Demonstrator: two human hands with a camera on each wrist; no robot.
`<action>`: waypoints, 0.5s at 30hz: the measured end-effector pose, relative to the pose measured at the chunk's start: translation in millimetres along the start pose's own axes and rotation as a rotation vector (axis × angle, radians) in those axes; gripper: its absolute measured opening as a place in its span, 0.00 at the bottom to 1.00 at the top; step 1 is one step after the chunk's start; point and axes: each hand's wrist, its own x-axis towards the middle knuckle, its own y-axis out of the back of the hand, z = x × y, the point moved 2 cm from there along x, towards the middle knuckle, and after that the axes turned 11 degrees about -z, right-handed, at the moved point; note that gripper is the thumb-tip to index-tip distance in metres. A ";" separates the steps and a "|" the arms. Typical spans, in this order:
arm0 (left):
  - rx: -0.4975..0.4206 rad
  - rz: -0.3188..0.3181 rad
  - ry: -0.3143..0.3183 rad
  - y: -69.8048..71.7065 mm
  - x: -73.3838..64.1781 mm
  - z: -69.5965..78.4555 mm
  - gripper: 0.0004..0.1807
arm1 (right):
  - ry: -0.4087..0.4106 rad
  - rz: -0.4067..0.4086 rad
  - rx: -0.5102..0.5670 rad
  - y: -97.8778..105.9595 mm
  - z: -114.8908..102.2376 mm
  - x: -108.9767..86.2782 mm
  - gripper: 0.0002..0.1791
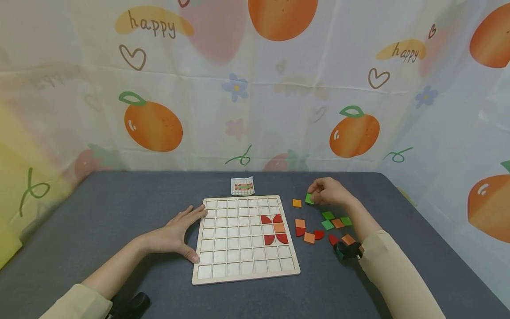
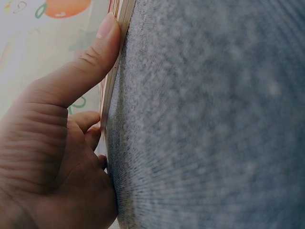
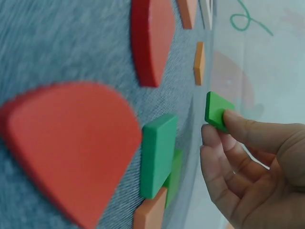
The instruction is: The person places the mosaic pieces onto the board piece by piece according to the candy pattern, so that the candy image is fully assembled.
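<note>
The right hand point(image 1: 328, 191) pinched a green square tile point(image 1: 309, 199) between thumb and fingers. The wooden grid board point(image 1: 247, 279) lay between the hands, leftward of the right hand and mostly nearer the person. The left hand point(image 1: 171, 232), spread wide, touched its left edge. Four red quarter-circle tiles point(image 1: 265, 219) on the board sat nearer the right hand; the square tile had no long axis.

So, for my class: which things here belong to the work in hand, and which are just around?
Seem to belong:
- wooden grid board, by the left hand
- green square tile pinched by the right hand
- red quarter-circle pieces
- orange square tiles
- pattern card

Just around:
- fruit-print curtain
- black wrist device
</note>
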 end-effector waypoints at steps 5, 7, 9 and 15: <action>-0.003 -0.003 -0.003 0.2 -0.2 0.3 0.67 | 0.017 -0.001 0.008 -1.6 -7.7 -1.8 0.14; -0.002 -0.003 -0.003 0.3 -0.2 0.3 0.68 | 0.028 -0.006 0.009 -2.9 -11.2 -2.3 0.14; -0.001 -0.003 -0.002 0.3 -0.2 0.4 0.67 | 0.043 -0.011 0.019 -4.7 -14.8 -2.4 0.14; -0.006 -0.006 -0.004 0.3 -0.8 0.9 0.67 | 0.106 -0.054 0.076 -11.4 -25.0 -0.4 0.15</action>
